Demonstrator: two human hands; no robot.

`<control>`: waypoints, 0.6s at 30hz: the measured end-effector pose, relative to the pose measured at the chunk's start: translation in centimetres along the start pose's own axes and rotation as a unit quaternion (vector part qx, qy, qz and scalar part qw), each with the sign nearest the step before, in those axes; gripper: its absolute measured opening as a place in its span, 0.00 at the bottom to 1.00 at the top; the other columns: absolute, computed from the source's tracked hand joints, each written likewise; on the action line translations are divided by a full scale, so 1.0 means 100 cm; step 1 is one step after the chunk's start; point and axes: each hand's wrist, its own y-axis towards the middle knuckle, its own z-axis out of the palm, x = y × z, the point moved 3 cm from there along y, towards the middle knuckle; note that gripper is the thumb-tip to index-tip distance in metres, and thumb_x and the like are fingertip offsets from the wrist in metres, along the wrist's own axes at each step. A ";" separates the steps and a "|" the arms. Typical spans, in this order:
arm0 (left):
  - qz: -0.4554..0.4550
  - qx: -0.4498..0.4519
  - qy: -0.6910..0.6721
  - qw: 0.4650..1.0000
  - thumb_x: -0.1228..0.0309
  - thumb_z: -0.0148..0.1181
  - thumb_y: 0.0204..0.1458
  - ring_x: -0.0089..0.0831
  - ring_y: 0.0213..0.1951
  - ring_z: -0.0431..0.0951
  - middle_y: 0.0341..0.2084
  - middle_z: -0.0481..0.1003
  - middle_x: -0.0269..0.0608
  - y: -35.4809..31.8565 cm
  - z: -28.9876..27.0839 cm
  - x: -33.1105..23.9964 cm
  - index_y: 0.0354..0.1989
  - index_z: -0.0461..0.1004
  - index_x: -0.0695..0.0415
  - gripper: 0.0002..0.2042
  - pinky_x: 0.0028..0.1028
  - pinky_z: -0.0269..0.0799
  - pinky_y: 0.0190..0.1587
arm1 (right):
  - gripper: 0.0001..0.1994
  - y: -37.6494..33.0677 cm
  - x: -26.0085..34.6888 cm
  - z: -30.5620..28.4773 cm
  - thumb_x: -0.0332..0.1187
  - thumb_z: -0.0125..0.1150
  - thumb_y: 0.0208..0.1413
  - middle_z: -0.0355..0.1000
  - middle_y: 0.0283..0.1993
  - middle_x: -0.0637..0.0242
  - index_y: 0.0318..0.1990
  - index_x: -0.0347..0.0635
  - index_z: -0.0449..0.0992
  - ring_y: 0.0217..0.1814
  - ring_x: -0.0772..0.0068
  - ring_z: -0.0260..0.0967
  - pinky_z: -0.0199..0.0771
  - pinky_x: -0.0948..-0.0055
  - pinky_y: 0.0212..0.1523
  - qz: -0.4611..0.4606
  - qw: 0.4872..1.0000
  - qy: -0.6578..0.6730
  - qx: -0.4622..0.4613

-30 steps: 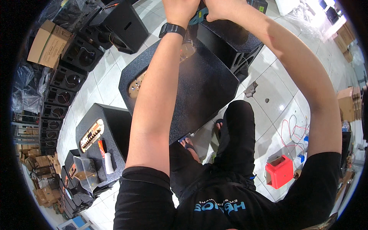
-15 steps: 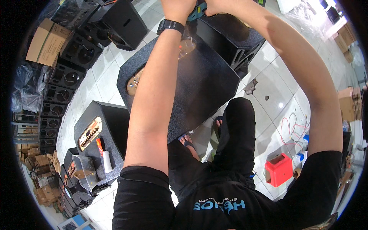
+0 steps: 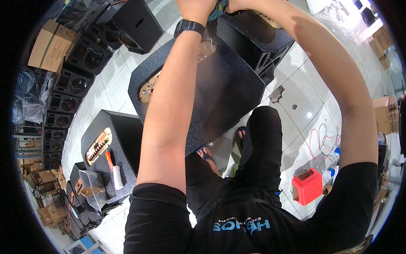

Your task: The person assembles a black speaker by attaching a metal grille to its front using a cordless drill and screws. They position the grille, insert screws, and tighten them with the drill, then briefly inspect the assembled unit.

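1. A person's left hand [image 3: 195, 5] and right hand [image 3: 237, 3] meet at the top rim of the view, closed together around a teal tool [image 3: 218, 9]; most of both hands is cut off, so the exact hold cannot be told.
2. Just below the grip lies a black speaker cabinet [image 3: 220, 89] on its side, a wooden panel [image 3: 148, 89] set in its far-left opening.
3. Beyond the grip, a second black cabinet [image 3: 258, 38] sits under the tool.
4. Judged from this, work on the cabinets is mid-way: wiring [image 3: 325, 142] and a red box [image 3: 307, 185] lie loose on the floor, well right of the grip.
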 end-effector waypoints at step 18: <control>0.006 0.290 0.238 0.927 0.53 0.66 0.61 0.38 0.56 0.77 0.59 0.76 0.47 0.044 -0.259 -0.051 0.65 0.72 0.55 0.28 0.38 0.71 0.61 | 0.37 0.002 -0.004 -0.003 0.53 0.85 0.28 0.80 0.42 0.51 0.45 0.38 0.79 0.47 0.46 0.79 0.79 0.52 0.48 0.012 0.994 0.102 0.037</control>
